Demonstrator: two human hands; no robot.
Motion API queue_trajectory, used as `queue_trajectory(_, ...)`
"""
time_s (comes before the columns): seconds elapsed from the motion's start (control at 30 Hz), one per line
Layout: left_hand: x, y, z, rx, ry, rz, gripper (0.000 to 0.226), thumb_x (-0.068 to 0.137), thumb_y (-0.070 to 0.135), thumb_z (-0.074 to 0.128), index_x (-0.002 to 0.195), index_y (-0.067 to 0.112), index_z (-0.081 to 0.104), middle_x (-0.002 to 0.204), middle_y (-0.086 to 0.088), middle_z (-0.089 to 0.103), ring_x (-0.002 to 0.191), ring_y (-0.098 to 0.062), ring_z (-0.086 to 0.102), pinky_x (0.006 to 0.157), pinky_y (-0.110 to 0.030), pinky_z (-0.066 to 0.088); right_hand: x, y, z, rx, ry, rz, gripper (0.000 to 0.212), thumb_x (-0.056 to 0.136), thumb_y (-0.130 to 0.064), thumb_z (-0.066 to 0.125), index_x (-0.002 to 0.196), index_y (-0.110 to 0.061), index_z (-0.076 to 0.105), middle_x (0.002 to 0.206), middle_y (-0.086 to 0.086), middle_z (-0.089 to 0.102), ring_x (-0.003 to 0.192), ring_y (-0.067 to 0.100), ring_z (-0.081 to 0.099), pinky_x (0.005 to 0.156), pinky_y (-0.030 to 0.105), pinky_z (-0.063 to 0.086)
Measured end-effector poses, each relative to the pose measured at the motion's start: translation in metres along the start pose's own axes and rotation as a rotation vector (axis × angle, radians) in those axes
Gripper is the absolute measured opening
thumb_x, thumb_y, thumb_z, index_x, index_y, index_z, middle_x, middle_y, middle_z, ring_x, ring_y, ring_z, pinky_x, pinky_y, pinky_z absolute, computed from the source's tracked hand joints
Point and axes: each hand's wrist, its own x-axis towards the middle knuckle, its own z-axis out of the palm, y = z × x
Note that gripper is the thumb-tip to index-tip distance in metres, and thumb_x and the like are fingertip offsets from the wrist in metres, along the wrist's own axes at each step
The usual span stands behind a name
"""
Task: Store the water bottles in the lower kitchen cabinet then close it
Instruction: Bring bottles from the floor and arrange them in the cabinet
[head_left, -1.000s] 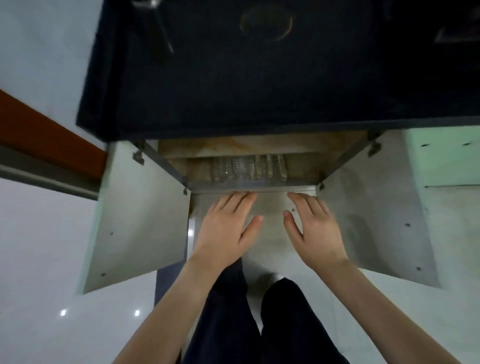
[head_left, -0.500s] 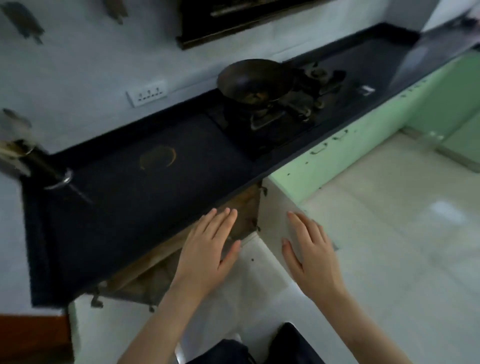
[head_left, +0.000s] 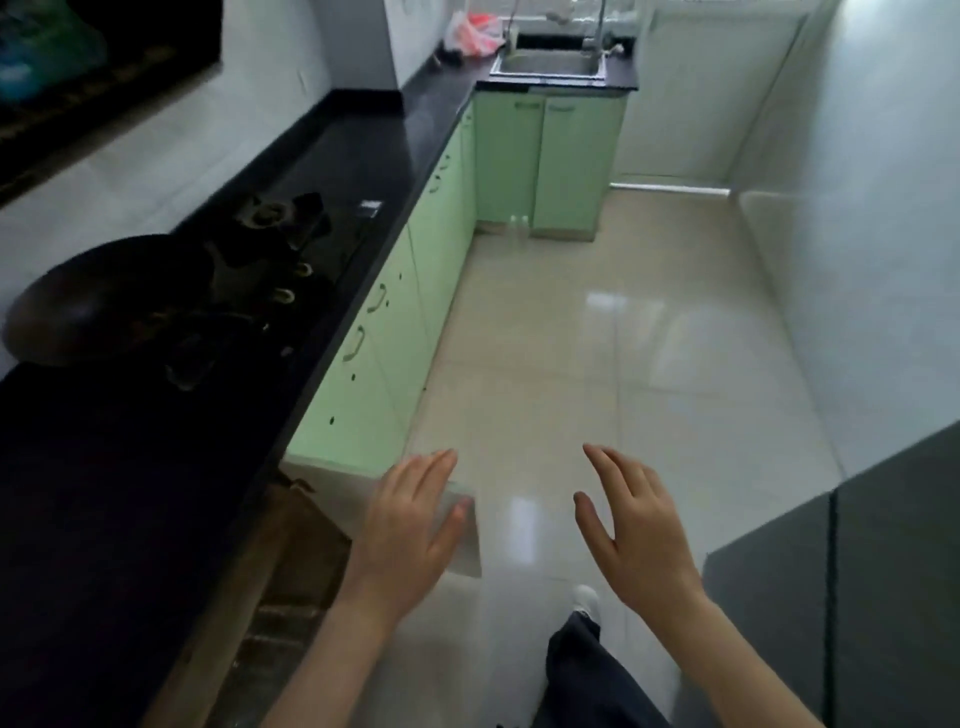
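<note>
Your view runs down the kitchen along the black counter (head_left: 363, 171), which fills your left side. The tiled floor (head_left: 597, 364) stretches from the counter to the far end, where a sink (head_left: 548, 65) is set into the counter's short return. Green cabinets (head_left: 395, 332) line the counter's underside, their doors shut. Nearest you, below the counter's edge, one cabinet stands open: its door (head_left: 462, 530) swings out over the floor and the brown inside (head_left: 296, 551) shows. On the counter, a dark wok (head_left: 104, 296) sits on the stove (head_left: 270, 249).

Your left hand (head_left: 405, 530) hovers flat, fingers spread, empty, over the open door; whether it touches the door you cannot tell. Your right hand (head_left: 634, 530) is out over the floor, away from the counter, fingers apart, holding nothing.

Two clear bottles (head_left: 518, 228) stand on the floor at the far end, in the corner where the counter turns toward the sink, just beside the cabinets there and well apart from both hands.
</note>
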Motion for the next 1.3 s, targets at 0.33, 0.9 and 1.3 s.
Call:
queue_trajectory(0.33,0.192,0.070,0.090,-0.027,-0.054,0.059,0.052,0.096,0.044,0.040,0.134,0.013,0.058,0.132,-0.001,0.062,0.121,-0.021,0.057,0.104,-0.039,0.047,0.123,0.157,-0.030,-0.080,-0.007,0.133,0.054,0.097,-0.042,0.040,0.137,-0.009,0.054,0.129,0.006,0.061,0.119,0.025,0.057,0.096,0.043,0.051)
queue_trajectory(0.9,0.508,0.097,0.186,-0.059,-0.103,0.124,0.057,0.095,0.049,0.038,0.138,0.015,0.054,0.137,0.001,0.058,0.131,-0.022,0.049,0.105,-0.040,0.045,0.394,0.322,-0.019,-0.040,0.046,0.199,0.052,0.096,-0.041,0.041,0.136,-0.010,0.055,0.131,0.010,0.060,0.121,0.026,0.055,0.097,0.042,0.050)
queue_trajectory(1.3,0.829,0.031,0.200,-0.079,-0.035,0.233,0.053,0.095,0.043,0.042,0.135,0.013,0.056,0.132,-0.003,0.061,0.125,-0.025,0.053,0.105,-0.039,0.045,0.700,0.398,0.004,-0.111,0.077,0.140,0.054,0.095,-0.040,0.043,0.134,-0.006,0.056,0.126,0.011,0.062,0.116,0.027,0.057,0.095,0.039,0.048)
